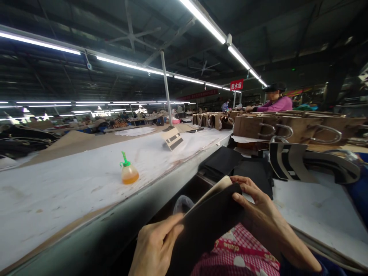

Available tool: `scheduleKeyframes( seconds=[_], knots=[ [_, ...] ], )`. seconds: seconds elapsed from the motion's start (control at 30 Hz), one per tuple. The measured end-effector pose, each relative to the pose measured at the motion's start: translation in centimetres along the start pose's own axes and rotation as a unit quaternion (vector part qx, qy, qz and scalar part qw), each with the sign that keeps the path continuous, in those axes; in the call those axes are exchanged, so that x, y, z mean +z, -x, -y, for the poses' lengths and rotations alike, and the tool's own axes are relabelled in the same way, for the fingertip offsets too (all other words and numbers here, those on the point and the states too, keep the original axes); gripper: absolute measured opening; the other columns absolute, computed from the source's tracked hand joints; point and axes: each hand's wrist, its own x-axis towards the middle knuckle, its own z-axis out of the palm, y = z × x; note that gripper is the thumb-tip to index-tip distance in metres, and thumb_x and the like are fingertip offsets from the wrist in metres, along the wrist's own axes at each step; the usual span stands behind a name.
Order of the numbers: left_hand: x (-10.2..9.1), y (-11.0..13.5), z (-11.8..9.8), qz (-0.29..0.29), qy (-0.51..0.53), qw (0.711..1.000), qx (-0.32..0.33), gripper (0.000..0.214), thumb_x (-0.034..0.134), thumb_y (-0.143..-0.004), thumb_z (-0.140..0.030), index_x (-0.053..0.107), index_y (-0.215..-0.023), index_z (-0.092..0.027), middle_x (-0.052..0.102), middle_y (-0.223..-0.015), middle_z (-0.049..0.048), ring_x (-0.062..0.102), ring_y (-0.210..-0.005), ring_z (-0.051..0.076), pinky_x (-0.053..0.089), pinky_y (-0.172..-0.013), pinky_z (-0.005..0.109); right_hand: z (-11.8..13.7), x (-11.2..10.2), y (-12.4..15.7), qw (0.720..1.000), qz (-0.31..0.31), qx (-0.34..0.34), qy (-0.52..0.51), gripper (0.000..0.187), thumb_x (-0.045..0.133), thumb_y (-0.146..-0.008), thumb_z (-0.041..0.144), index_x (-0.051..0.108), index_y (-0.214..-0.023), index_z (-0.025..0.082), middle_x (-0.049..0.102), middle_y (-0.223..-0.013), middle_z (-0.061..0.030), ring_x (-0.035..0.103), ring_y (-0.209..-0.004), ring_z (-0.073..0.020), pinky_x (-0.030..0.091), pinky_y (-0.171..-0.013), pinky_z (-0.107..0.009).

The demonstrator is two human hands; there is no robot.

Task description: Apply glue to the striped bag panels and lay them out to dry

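Both hands are on a black sheet (207,226) held over the lap. The left hand (156,247) pinches its lower edge, while the right hand (257,207) curls over the top with the thumb pressed on it. It looks thin, light and bendy, probably best gripped by the edges. Up and left of the left hand sits 1 squeeze bottle (129,171) with amber liquid inside.

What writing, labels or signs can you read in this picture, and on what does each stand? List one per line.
"胶水组": white characters on the red hanging sign under the ceiling lights.
Long red banner farther back: it carries characters, too small to read.
Red checked cloth below the hands: small printed letters, too blurred to read.
Orange bottle on the white belt: no label visible.
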Motion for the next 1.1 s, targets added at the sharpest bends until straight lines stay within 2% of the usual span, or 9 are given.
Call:
scheduleKeyframes(
  seconds=[0.13, 0.2, 0.3, 0.5, 0.63, 0.77, 0.83, 1.0, 1.1],
  knots=[
    [-0.5, -0.3, -1.3, 0.028, 0.039, 0.999, 0.012, 0.025, 0.053, -0.099, -0.018, 0.078, -0.104, -0.015, 0.072, -0.064, -0.0001, 0.067, -0.049, 0.011, 0.052, -0.051, 0.013, 1.1, -0.5, 0.3, 0.978, 0.064, 0.160, -0.121, 0.048, 0.078, -0.073, 0.066, 0.071, -0.076, 0.019, 0.068, -0.079, -0.0046, 0.063, -0.072, -0.0190, 0.053, -0.064, -0.027],
    [-0.6, -0.4, -1.7, 0.053, 0.087, 0.995, -0.003, 0.028, 0.054, -0.098, -0.015, 0.076, -0.114, -0.016, 0.073, -0.070, 0.0002, 0.070, -0.055, 0.011, 0.054, -0.055, 0.013, 2.0, -0.7, 0.6, 0.961, 0.044, 0.227, -0.154, 0.049, 0.083, -0.067, 0.065, 0.067, -0.072, 0.019, 0.061, -0.066, -0.0004, 0.056, -0.060, -0.0150, 0.049, -0.056, -0.025],
    [-0.6, -0.4, -2.0, 0.074, 0.137, 0.988, -0.016, 0.034, 0.056, -0.096, -0.011, 0.074, -0.124, -0.015, 0.073, -0.073, 0.0006, 0.073, -0.063, 0.013, 0.058, -0.066, 0.015, 3.0, -0.4, 0.7, 0.950, 0.001, 0.266, -0.165, 0.051, 0.090, -0.057, 0.062, 0.066, -0.068, 0.018, 0.060, -0.064, 0.0009, 0.053, -0.058, -0.0131, 0.046, -0.053, -0.023],
    [-0.4, -0.5, -2.1, 0.077, 0.145, 0.986, -0.031, 0.032, 0.057, -0.097, -0.013, 0.075, -0.123, -0.016, 0.073, -0.073, 0.0007, 0.077, -0.078, 0.017, 0.060, -0.079, 0.019, 3.5, 0.2, 0.5, 0.945, -0.048, 0.283, -0.158, 0.054, 0.094, -0.046, 0.061, 0.070, -0.068, 0.018, 0.064, -0.065, -0.0002, 0.057, -0.059, -0.0131, 0.047, -0.052, -0.020],
    [0.0, -0.4, -1.8, 0.061, 0.127, 0.989, -0.037, 0.034, 0.058, -0.096, -0.012, 0.074, -0.125, -0.018, 0.077, -0.080, 0.0001, 0.075, -0.070, 0.013, 0.059, -0.072, 0.015, 3.4, -0.1, 0.9, 0.952, -0.056, 0.267, -0.140, 0.052, 0.091, -0.053, 0.062, 0.072, -0.074, 0.019, 0.068, -0.067, -0.0014, 0.060, -0.061, -0.0155, 0.049, -0.053, -0.022],
    [1.3, -0.2, -1.4, -0.010, -0.015, 1.000, 0.002, 0.033, 0.056, -0.094, -0.008, 0.074, -0.122, -0.013, 0.076, -0.079, 0.0035, 0.073, -0.066, 0.016, 0.061, -0.065, 0.022, 2.7, -0.3, 1.4, 0.967, -0.064, 0.229, -0.094, 0.048, 0.084, -0.064, 0.064, 0.070, -0.078, 0.020, 0.066, -0.066, -0.0011, 0.063, -0.063, -0.0192, 0.051, -0.053, -0.025],
    [2.3, -0.2, -1.3, -0.023, -0.051, 0.998, 0.006, 0.033, 0.055, -0.094, -0.006, 0.074, -0.119, -0.014, 0.076, -0.079, 0.0040, 0.073, -0.067, 0.017, 0.060, -0.064, 0.024, 2.3, -0.3, 1.7, 0.973, -0.059, 0.211, -0.075, 0.046, 0.080, -0.070, 0.063, 0.070, -0.081, 0.020, 0.066, -0.066, -0.0012, 0.063, -0.063, -0.0203, 0.051, -0.052, -0.027],
    [4.6, -0.5, -2.0, -0.065, -0.001, 0.998, 0.010, 0.033, 0.053, -0.098, -0.009, 0.067, -0.128, -0.010, 0.072, -0.082, 0.0058, 0.070, -0.068, 0.013, 0.058, -0.067, 0.019, 2.2, -0.1, 2.0, 0.978, -0.037, 0.191, -0.078, 0.045, 0.079, -0.073, 0.063, 0.068, -0.081, 0.020, 0.067, -0.070, -0.0023, 0.062, -0.063, -0.0198, 0.049, -0.052, -0.028],
    [4.9, -0.7, -2.5, -0.094, 0.030, 0.995, 0.030, 0.031, 0.055, -0.097, -0.007, 0.069, -0.125, -0.010, 0.071, -0.080, 0.0054, 0.069, -0.066, 0.012, 0.059, -0.068, 0.018, 2.8, -0.1, 1.8, 0.974, -0.029, 0.205, -0.096, 0.046, 0.080, -0.071, 0.064, 0.066, -0.075, 0.020, 0.064, -0.069, -0.0017, 0.059, -0.062, -0.0180, 0.047, -0.052, -0.026]
  ],
)
